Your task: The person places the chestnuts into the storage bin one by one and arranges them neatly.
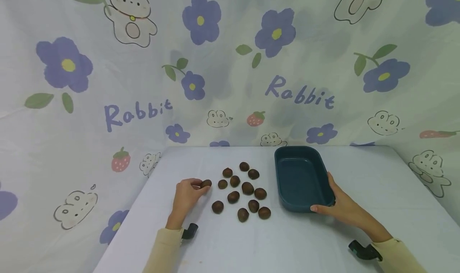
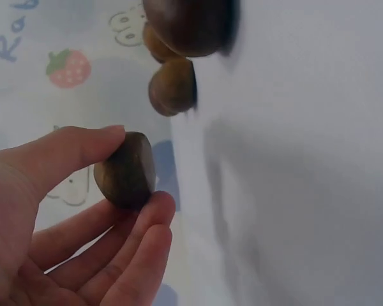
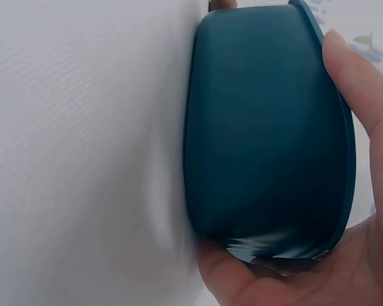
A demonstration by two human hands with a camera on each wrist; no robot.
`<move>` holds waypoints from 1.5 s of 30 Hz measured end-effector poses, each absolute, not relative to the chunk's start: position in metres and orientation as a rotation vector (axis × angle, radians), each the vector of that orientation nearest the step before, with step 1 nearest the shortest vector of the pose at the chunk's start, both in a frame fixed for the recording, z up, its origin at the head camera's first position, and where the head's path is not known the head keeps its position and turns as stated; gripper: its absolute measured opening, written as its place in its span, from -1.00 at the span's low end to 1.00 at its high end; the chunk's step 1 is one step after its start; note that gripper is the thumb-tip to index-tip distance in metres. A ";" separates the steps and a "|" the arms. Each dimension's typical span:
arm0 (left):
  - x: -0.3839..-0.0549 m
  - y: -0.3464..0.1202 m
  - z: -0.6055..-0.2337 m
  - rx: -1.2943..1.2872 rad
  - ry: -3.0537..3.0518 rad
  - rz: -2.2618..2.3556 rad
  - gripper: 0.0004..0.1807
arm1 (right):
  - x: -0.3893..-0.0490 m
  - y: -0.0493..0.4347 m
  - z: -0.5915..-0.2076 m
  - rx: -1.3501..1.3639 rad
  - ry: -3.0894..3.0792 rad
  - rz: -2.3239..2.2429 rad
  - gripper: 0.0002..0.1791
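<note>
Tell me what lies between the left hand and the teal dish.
The head view shows a scatter of brown nuts on the white table between the left hand and the teal dish.

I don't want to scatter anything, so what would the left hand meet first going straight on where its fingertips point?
Beyond the held chestnut, the left hand would likely meet the small chestnut just right of it, though it might pass over; depth is unclear.

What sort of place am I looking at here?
Probably a makeshift recording corner, likely indoors: rabbit-and-flower fabric hangs behind and on both sides of a white tabletop, and a black device sits at each wrist.
</note>
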State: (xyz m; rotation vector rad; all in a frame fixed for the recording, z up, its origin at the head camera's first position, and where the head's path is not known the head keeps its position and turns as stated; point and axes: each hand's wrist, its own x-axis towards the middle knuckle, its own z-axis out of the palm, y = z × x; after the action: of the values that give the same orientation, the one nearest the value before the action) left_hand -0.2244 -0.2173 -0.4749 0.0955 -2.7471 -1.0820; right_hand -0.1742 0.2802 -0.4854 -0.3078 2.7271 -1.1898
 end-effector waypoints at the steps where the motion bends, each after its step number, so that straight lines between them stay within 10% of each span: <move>1: -0.224 -0.216 -0.474 0.078 -2.735 -1.086 -0.58 | -0.174 0.281 -0.485 -0.304 2.729 -1.189 0.45; 45: -0.204 -0.090 -0.411 -0.534 -2.452 -1.654 -0.66 | -0.175 0.278 -0.492 -0.281 2.748 -1.171 0.46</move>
State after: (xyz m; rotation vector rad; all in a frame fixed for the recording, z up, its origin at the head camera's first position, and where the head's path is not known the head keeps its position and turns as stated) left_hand -0.2037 -0.0900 -0.4105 -0.5339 -2.4520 -1.6544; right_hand -0.1746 0.2781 -0.4919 -0.2807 2.7484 -1.1706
